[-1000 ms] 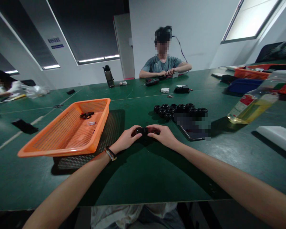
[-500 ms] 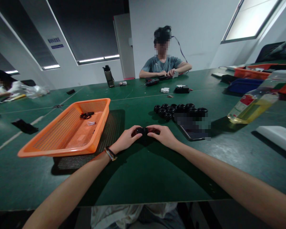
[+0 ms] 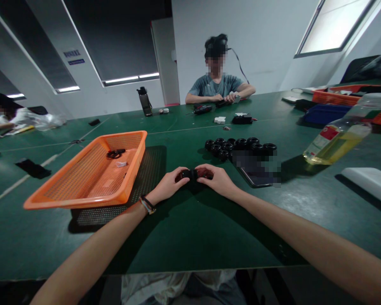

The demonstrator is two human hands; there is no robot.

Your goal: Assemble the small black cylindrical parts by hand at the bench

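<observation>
I hold the small black part [image 3: 186, 174] between left hand [image 3: 168, 184] and right hand [image 3: 220, 182], fingers pinched narrow at opposite ends, presumably for steadiness, black rounded pieces [image 3: 241, 144] clustered beyond, apparently for easy reach.

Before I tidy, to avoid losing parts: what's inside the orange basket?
The orange basket holds a black looped bundle and a small whitish piece; what's beneath them is hidden.

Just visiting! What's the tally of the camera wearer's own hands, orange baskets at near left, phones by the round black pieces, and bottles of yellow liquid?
Own hands, left hand and right hand: 2
Near-left orange basket: 1
Phone: 1
Yellow-liquid bottle: 1
Total: 5
</observation>
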